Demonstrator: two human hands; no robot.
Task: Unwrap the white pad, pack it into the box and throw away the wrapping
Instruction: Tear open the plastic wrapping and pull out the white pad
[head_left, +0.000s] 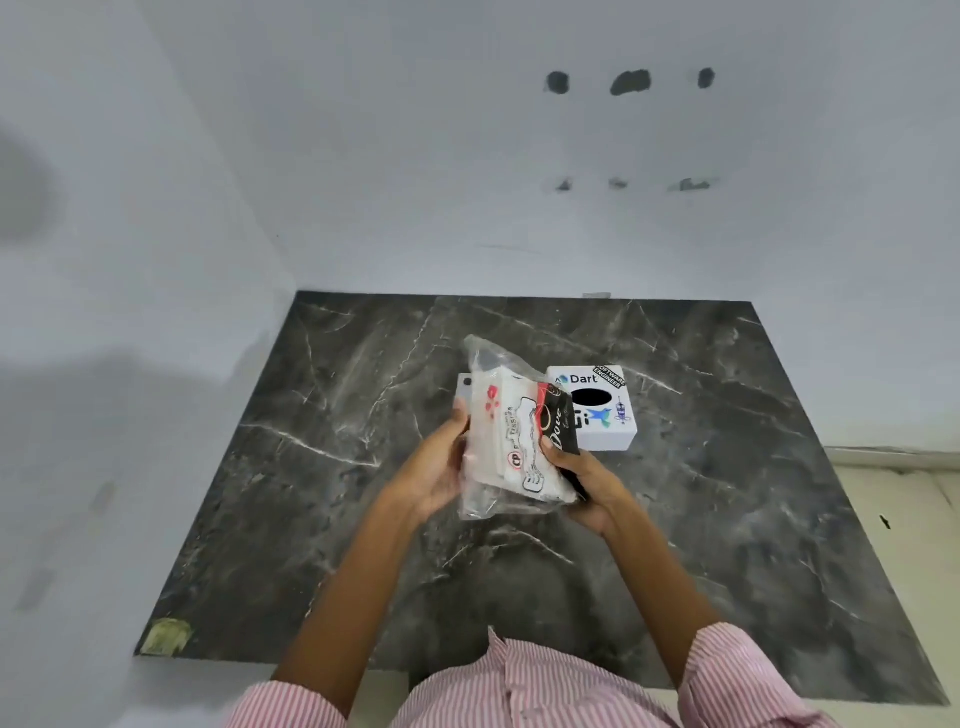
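Note:
I hold a clear plastic wrapping (485, 358) above the dark marble counter, with a white pad (519, 447) and printed white and black packets inside it. My left hand (441, 462) grips the wrapped bundle's left edge. My right hand (587, 483) clasps its lower right side, thumb on the black packet. Just behind and to the right of the bundle a white box (610, 415) with stickers and a dark oval hole in its top rests on the counter.
The dark marble counter (322, 467) meets a pale wall at the back and left. A yellowish scrap (166, 635) sits at its front left corner. A lower pale surface (904, 499) lies past the counter's right edge.

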